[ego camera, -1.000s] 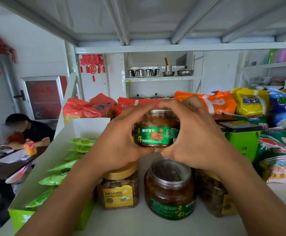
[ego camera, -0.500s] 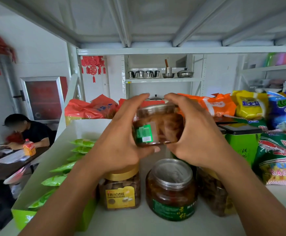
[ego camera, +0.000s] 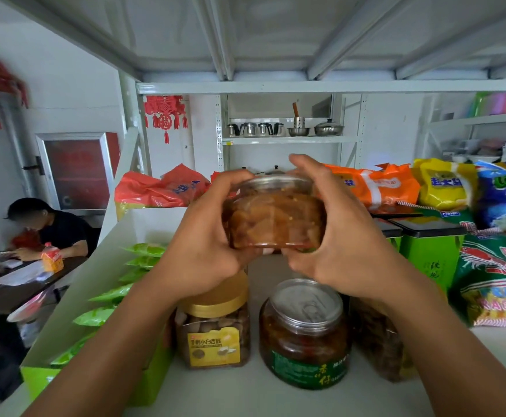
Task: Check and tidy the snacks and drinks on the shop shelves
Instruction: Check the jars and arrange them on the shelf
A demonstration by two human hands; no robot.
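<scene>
I hold a clear jar of brown pickled pieces [ego camera: 274,216] up over the white shelf [ego camera: 245,395]. My left hand [ego camera: 209,236] grips its left side and my right hand [ego camera: 339,233] grips its right side. Its label faces away; only the brown contents and silver lid show. Below it stand a matching jar with a green label [ego camera: 304,335], a yellow-lidded jar of biscuits [ego camera: 214,329] to its left, and another jar [ego camera: 378,341] partly hidden under my right forearm.
A green box of green sachets [ego camera: 104,299] fills the shelf's left. Green tins [ego camera: 429,251] and bags of snacks [ego camera: 495,272] crowd the right; orange bags [ego camera: 372,185] line the back. A person sits at a table [ego camera: 11,293] at far left.
The jar has been turned in my hands: the green label that faced me has rotated out of sight, leaving the bare side showing. The jar also sits slightly higher.
</scene>
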